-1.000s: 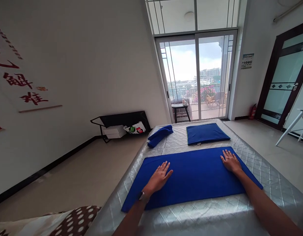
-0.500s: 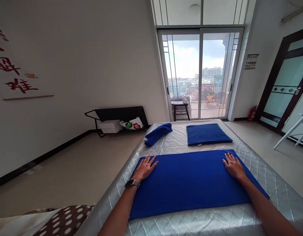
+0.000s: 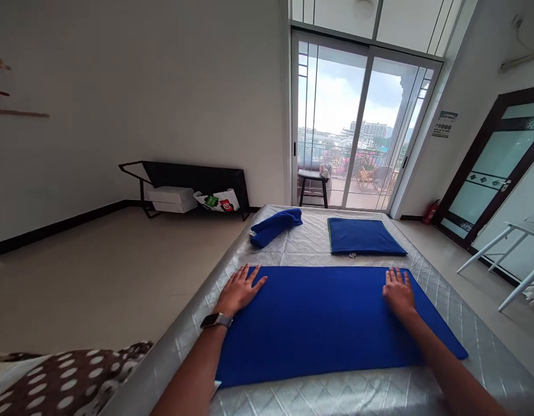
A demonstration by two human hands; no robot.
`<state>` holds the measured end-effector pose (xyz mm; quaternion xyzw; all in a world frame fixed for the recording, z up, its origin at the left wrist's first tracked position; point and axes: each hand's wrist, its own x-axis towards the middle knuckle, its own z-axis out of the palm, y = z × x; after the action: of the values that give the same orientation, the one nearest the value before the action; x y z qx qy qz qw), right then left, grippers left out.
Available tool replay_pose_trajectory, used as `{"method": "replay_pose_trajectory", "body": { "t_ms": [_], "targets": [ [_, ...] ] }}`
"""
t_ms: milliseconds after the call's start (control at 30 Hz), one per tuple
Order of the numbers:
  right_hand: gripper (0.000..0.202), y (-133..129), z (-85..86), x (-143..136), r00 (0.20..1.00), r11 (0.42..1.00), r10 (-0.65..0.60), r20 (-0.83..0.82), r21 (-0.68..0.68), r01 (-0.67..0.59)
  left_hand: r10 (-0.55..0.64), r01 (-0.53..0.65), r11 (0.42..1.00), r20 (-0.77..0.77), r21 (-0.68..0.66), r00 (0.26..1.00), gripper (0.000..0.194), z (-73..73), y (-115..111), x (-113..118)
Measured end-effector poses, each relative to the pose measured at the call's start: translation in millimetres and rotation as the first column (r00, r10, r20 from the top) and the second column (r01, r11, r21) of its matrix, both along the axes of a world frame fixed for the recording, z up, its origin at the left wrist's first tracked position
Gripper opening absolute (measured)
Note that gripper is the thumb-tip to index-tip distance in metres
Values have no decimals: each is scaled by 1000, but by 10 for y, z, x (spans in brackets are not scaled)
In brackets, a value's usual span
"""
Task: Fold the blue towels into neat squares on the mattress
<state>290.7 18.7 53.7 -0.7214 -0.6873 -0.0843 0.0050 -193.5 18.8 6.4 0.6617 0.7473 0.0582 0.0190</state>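
Note:
A blue cloth (image 3: 318, 323) lies spread flat on the silvery quilted mattress (image 3: 336, 398). My left hand (image 3: 241, 289), with a watch (image 3: 216, 320) on its wrist, rests at the cloth's far left corner, fingers spread. Near the far right corner, my right hand (image 3: 399, 292) lies on the cloth with its fingers stretched forward. Beyond it sits a folded blue cloth (image 3: 365, 236), squared off, with a small white tag at its near edge. A crumpled blue cloth (image 3: 276, 227) lies at the mattress's far left.
A brown polka-dot blanket (image 3: 63, 378) is at the lower left. Along the left wall stands a black frame (image 3: 197, 176) with white boxes (image 3: 171, 199) and a printed bag (image 3: 218, 200). A white-legged table (image 3: 504, 242) is on the right. Glass sliding doors (image 3: 331, 127) stand behind.
My right hand has slid slightly left over the cloth, its fingers closer together. My left hand stays by the left corner. The view has turned and tilted a little.

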Motion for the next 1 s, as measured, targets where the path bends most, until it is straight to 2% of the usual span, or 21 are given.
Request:
{"method": "replay_pose_trajectory", "body": {
  "t_ms": [67, 167, 233, 300, 367, 433, 600, 667, 733, 833, 933, 1000],
  "targets": [
    [60, -35, 50, -533, 985, 986, 169, -40, 5, -169, 8, -8, 1000, 7, -3, 1000, 74, 2, -5, 1],
    [61, -55, 16, -1319, 879, 890, 432, -204, -65, -452, 11, -10, 1000, 33, -16, 999, 74, 43, -33, 12],
    [63, -30, -41, -1654, 827, 843, 480, -293, -107, -527, -1, 2, 1000, 43, -27, 999, 74, 83, -54, 24],
    [66, 23, -97, -1758, 816, 832, 468, -339, -144, -536, -8, 10, 999, 39, -38, 999, 74, 112, -69, 33],
    [67, 94, -147, -1632, 836, 848, 425, -347, -172, -502, -8, 9, 999, 30, -49, 1000, 73, 116, -71, 32],
    [68, 172, -187, -1314, 871, 877, 365, -328, -192, -440, -5, 6, 999, 19, -52, 1000, 72, 89, -61, 17],
    [68, 383, -212, -48, 964, 958, 142, -225, -214, -191, -18, 18, 1000, -39, 4, 999, 69, -53, -6, -68],
    [69, 460, -218, 447, 980, 974, 53, -192, -207, -93, -32, 33, 999, -72, 7, 997, 68, -97, 10, -100],
    [69, 519, -244, 813, 984, 979, -6, -180, -200, -31, -39, 39, 999, -92, 0, 995, 67, -116, 17, -119],
    [69, 559, -304, 1052, 983, 982, -41, -177, -190, 7, -22, 23, 1000, -88, 6, 996, 67, -101, 12, -113],
    [69, 554, -299, 1045, 985, 980, -58, -161, -199, 25, -9, 10, 1000, -76, 8, 997, 67, -50, -5, -75],
    [69, 556, -226, 1011, 988, 971, -80, -132, -235, 47, -2, 2, 1000, -74, -5, 997, 67, -6, -21, -41]
  ]
}}
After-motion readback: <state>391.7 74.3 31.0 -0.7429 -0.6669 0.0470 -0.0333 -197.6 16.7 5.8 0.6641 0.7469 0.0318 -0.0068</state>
